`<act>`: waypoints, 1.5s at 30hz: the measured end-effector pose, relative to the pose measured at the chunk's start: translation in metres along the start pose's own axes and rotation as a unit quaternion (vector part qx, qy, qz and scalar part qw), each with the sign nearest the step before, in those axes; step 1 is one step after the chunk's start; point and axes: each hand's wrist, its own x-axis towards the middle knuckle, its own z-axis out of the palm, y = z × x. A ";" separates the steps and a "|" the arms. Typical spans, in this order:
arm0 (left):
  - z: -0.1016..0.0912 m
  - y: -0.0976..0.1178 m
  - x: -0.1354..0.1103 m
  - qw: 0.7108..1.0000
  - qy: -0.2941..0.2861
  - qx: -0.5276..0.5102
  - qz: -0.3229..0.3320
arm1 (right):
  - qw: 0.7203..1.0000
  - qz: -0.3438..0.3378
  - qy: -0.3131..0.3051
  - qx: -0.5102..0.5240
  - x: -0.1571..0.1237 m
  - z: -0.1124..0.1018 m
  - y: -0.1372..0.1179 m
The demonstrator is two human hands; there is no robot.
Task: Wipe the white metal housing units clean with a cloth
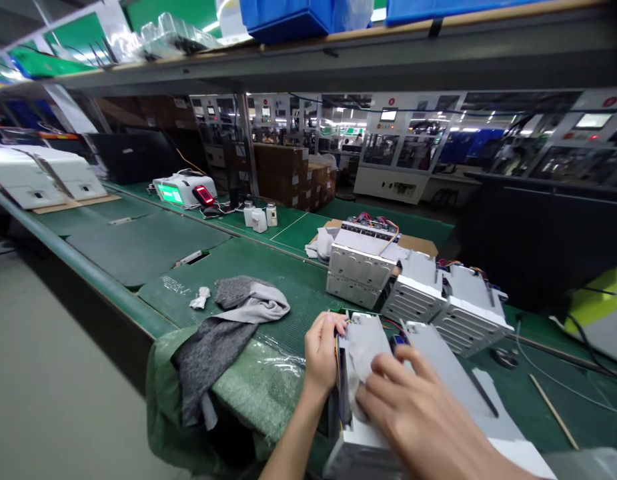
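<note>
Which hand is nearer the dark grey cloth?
Left. The left hand is to the right of the dark grey cloth; the right hand is farther right, over the casing.

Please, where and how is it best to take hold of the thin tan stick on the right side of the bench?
Pinch the thin tan stick at its middle, coming from above, probably with the right hand, which is nearer. It appears to lie flat on the green bench, so fingertips should close across its narrow width.
</note>
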 end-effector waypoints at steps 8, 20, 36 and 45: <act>-0.002 -0.004 0.001 1.000 -0.002 0.005 0.003 | 0.984 0.112 -0.100 0.100 0.025 0.023 0.030; -0.005 0.019 -0.002 0.999 -0.012 0.042 -0.019 | 0.957 0.253 -0.034 0.134 -0.057 -0.046 0.052; 0.015 0.057 -0.090 0.981 0.033 0.108 0.160 | 0.950 0.259 -0.109 0.138 -0.040 -0.012 0.056; -0.002 0.053 -0.080 0.959 -0.067 0.146 0.232 | 0.950 0.258 -0.049 0.170 -0.059 -0.023 0.037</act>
